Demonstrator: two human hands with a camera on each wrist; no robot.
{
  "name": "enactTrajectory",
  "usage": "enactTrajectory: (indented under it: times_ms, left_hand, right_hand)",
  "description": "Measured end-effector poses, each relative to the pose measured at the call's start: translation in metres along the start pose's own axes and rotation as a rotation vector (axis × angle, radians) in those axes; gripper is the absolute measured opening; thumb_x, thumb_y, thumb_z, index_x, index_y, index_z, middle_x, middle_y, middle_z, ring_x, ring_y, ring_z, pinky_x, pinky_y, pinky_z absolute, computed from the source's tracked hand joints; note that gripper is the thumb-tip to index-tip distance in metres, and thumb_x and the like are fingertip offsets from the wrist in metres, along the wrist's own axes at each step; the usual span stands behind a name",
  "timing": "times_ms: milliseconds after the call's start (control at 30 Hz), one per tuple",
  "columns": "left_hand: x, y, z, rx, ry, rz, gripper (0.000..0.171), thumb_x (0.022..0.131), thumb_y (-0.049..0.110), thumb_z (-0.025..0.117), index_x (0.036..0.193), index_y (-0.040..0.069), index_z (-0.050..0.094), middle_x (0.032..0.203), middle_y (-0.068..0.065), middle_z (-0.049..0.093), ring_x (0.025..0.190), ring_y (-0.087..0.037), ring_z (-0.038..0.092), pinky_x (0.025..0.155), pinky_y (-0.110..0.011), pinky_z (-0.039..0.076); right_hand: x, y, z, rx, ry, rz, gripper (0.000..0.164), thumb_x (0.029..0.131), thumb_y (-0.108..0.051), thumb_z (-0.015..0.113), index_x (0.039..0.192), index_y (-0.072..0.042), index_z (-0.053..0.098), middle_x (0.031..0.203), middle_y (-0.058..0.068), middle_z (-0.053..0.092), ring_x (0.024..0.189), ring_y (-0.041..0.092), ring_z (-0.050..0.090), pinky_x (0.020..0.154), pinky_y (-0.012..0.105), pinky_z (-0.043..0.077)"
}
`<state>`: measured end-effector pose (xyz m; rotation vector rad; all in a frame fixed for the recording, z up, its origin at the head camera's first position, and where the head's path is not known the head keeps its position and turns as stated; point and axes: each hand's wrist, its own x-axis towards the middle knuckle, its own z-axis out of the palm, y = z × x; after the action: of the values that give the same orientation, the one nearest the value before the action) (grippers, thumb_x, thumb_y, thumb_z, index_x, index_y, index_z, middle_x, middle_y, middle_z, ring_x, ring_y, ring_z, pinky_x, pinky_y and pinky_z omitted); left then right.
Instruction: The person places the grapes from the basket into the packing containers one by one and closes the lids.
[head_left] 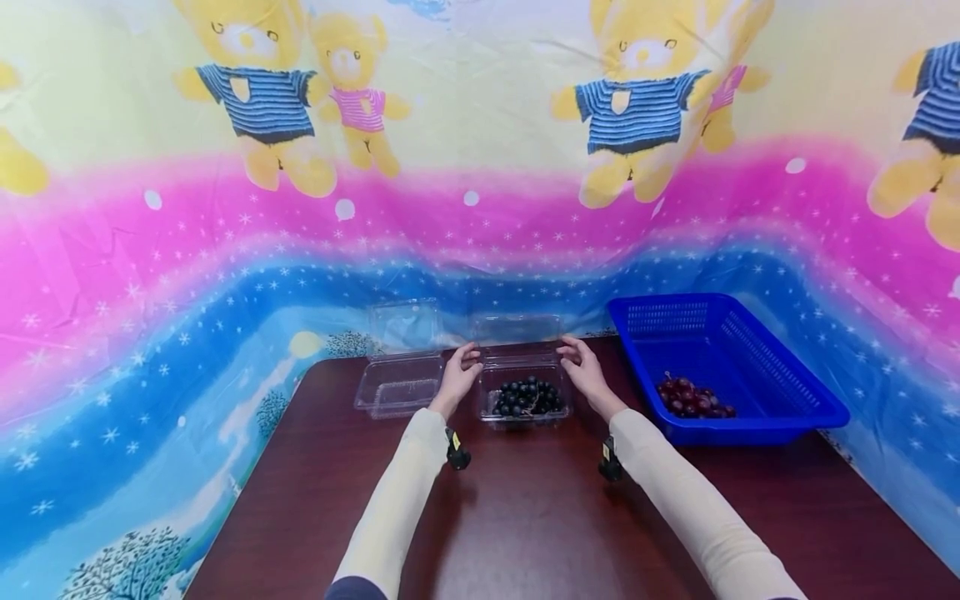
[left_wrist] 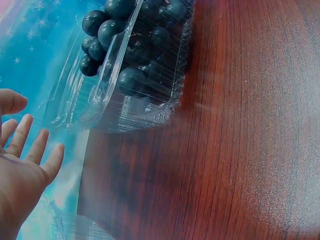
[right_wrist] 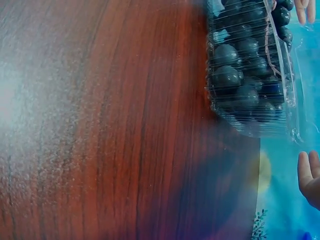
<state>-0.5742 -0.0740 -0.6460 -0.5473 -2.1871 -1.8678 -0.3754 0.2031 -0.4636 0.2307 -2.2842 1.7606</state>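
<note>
A clear plastic clamshell box (head_left: 525, 422) holds a bunch of dark grapes (head_left: 528, 395), and its lid (head_left: 517, 331) stands raised at the back. On the left of the box is my left hand (head_left: 459, 377), its fingers spread and loosely bent near the hinge side. The left wrist view shows that palm (left_wrist: 20, 182) with nothing in it. My right hand (head_left: 587, 373) is at the opposite side, fingertips close to the lid's right corner. In the right wrist view its fingers (right_wrist: 304, 170) extend straight, just beyond the box's end.
Left of the grape box stands another clear clamshell box (head_left: 397, 387), its lid up and no fruit inside. A blue plastic basket (head_left: 772, 429) with a bunch of red grapes (head_left: 692, 397) sits at the right. Behind the brown table (head_left: 525, 517) hangs a printed cloth (head_left: 465, 225).
</note>
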Motion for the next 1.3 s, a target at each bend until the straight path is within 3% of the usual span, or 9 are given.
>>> enactTrajectory:
  times_ms: [100,233,367,533,667,900,1133,1200,1300]
  left_hand:
    - [-0.014,0.041,0.0,0.007,0.004,-0.043,0.059,0.082,0.032,0.071,0.135,0.025,0.046,0.115,0.005,0.06,0.102,-0.012,0.058,0.079,-0.026,0.051]
    - [-0.058,0.147,0.0,0.005,0.022,-0.018,0.053,0.086,0.012,0.064,0.135,0.006,0.046,0.115,-0.003,0.061,0.103,-0.016,0.058,0.081,-0.025,0.05]
    - [-0.05,0.132,0.0,-0.027,0.01,0.017,0.055,0.084,0.016,0.066,0.135,0.01,0.047,0.113,-0.001,0.062,0.1,-0.014,0.059,0.077,-0.023,0.05]
    - [-0.081,0.231,0.003,0.014,0.008,-0.138,0.053,0.086,-0.002,0.056,0.137,-0.004,0.04,0.124,-0.026,0.053,0.114,-0.039,0.051,0.093,-0.043,0.046]
    - [-0.095,0.269,0.004,0.021,0.006,-0.19,0.053,0.086,-0.007,0.051,0.137,-0.008,0.036,0.129,-0.03,0.047,0.119,-0.042,0.046,0.097,-0.042,0.043]
    - [-0.084,0.237,0.003,-0.001,0.03,-0.101,0.051,0.087,0.002,0.056,0.136,-0.001,0.043,0.123,-0.023,0.056,0.114,-0.035,0.053,0.094,-0.039,0.046]
    - [-0.045,0.139,0.001,0.007,0.057,0.0,0.051,0.089,0.011,0.058,0.137,0.005,0.043,0.12,-0.01,0.061,0.108,-0.027,0.058,0.09,-0.034,0.047]
    - [-0.045,0.139,0.001,-0.012,0.063,0.002,0.049,0.091,0.016,0.058,0.136,0.006,0.045,0.119,-0.009,0.061,0.107,-0.025,0.058,0.089,-0.033,0.047]
    - [-0.06,0.174,0.002,-0.067,0.076,-0.046,0.047,0.091,0.026,0.059,0.133,0.007,0.049,0.117,-0.009,0.062,0.107,-0.023,0.058,0.087,-0.036,0.048]
  right_hand:
    - [0.001,-0.001,-0.001,0.004,-0.004,-0.009,0.044,0.091,0.008,0.048,0.134,0.007,0.04,0.121,0.032,0.053,0.114,0.042,0.048,0.092,0.043,0.039]
    - [0.008,0.012,-0.003,-0.002,-0.004,-0.024,0.043,0.092,0.004,0.048,0.135,0.004,0.041,0.124,0.03,0.052,0.116,0.04,0.046,0.097,0.048,0.037]
    - [0.01,0.011,-0.005,0.007,-0.005,-0.025,0.042,0.095,-0.003,0.048,0.135,0.003,0.041,0.126,0.029,0.051,0.119,0.039,0.045,0.1,0.052,0.035]
    - [0.011,0.01,-0.007,0.008,-0.008,-0.013,0.041,0.097,-0.012,0.048,0.136,0.001,0.042,0.127,0.026,0.052,0.12,0.037,0.045,0.1,0.051,0.036]
    - [0.011,0.01,-0.007,0.018,-0.005,-0.016,0.041,0.097,-0.015,0.048,0.135,0.0,0.043,0.126,0.025,0.053,0.119,0.036,0.046,0.099,0.05,0.037]
    - [0.011,0.008,-0.01,0.041,0.026,-0.045,0.04,0.098,-0.022,0.047,0.132,-0.001,0.048,0.123,0.023,0.056,0.116,0.032,0.048,0.099,0.047,0.037]
    - [0.01,0.003,-0.01,0.039,0.044,-0.02,0.042,0.098,-0.028,0.045,0.131,-0.002,0.05,0.121,0.022,0.058,0.116,0.034,0.048,0.094,0.049,0.04]
    - [0.01,0.001,-0.01,0.039,0.054,-0.01,0.043,0.098,-0.03,0.044,0.13,-0.001,0.05,0.12,0.023,0.058,0.116,0.036,0.048,0.092,0.048,0.042]
    - [0.01,-0.001,-0.009,0.04,0.067,0.007,0.046,0.098,-0.034,0.044,0.128,0.001,0.051,0.118,0.024,0.059,0.117,0.037,0.048,0.09,0.044,0.043]
